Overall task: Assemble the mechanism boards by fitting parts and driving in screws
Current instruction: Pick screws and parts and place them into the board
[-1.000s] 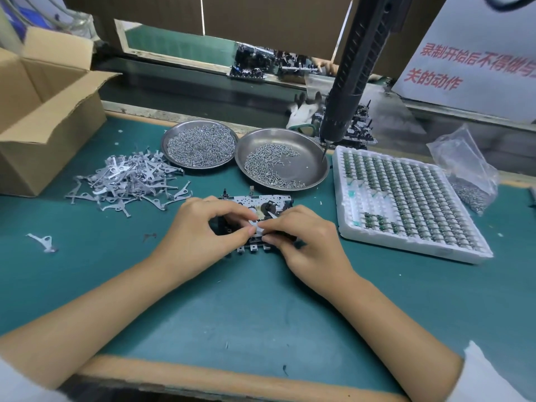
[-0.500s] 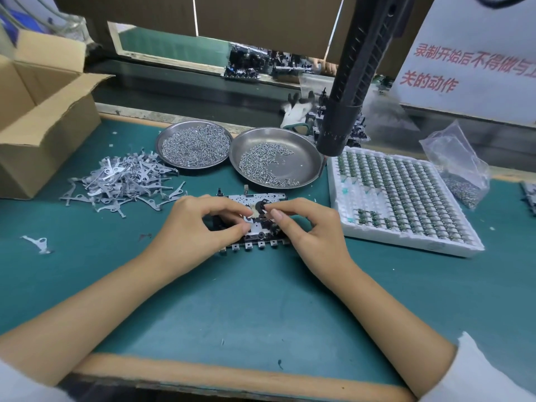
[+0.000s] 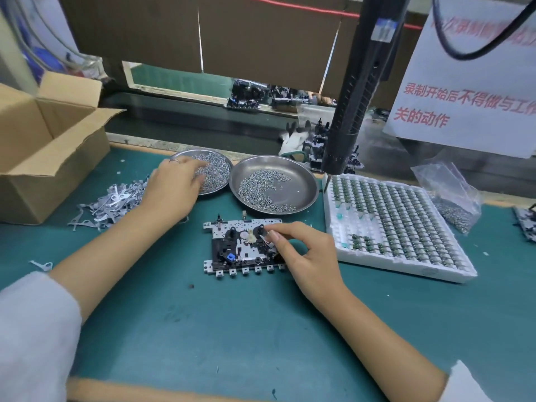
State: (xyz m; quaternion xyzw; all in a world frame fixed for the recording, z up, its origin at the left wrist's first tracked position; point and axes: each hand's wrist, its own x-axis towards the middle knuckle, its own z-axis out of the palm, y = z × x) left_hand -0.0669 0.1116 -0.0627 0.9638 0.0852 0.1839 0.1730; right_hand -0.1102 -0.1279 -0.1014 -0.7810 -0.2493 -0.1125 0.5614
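Mechanism board (image 3: 245,246), grey metal plate with black plastic parts, lies flat at centre on green mat (image 3: 232,329). Right hand (image 3: 307,256) pinches small pale part against its 3 o'clock edge. Left hand (image 3: 174,188), fingers curled, digs into round steel dish of screws (image 3: 216,172) at 11 o'clock; grasp unclear. Advice: take one screw, hold part steady for hanging black driver (image 3: 352,111).
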